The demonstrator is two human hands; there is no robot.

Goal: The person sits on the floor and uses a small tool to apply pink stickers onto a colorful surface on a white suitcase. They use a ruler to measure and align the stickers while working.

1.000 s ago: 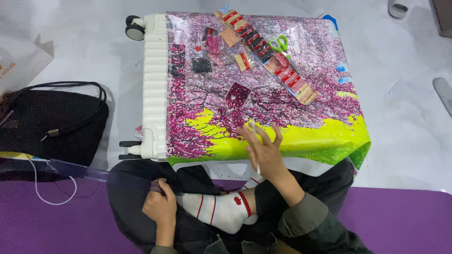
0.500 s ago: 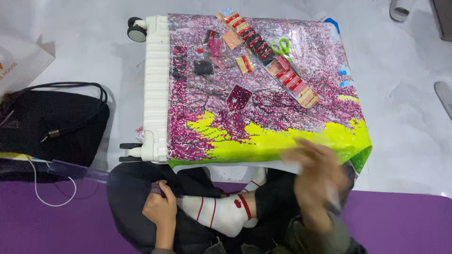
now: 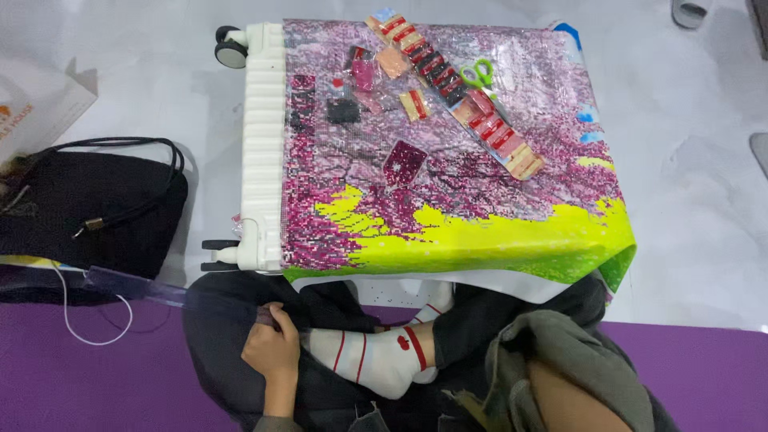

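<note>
Purple matting [image 3: 96, 392] covers the floor where the person sits cross-legged, dark trousers bunched around a white sock with red stripes [image 3: 372, 362]. The left hand [image 3: 272, 352] rests on the knee beside that sock, fingers curled loosely against the cloth and gripping nothing I can make out. The right hand is out of sight; only a grey sleeve [image 3: 560, 360] and a bare forearm show at the bottom edge, so I cannot tell whether it is open or closed.

Just beyond the knees lies a white suitcase [image 3: 262, 152] on its side, apparently serving as a low work surface. A bead picture in pink and yellow-green [image 3: 448, 216] is spread flat over it, its near edge drooping toward the lap. A small dark-pink tray [image 3: 404, 162] sits mid-canvas, within easy reach. Farther back lie strips of red bead packets [image 3: 488, 124] and green scissors [image 3: 478, 74]. A black bag [image 3: 88, 212] lies off to the left.
</note>
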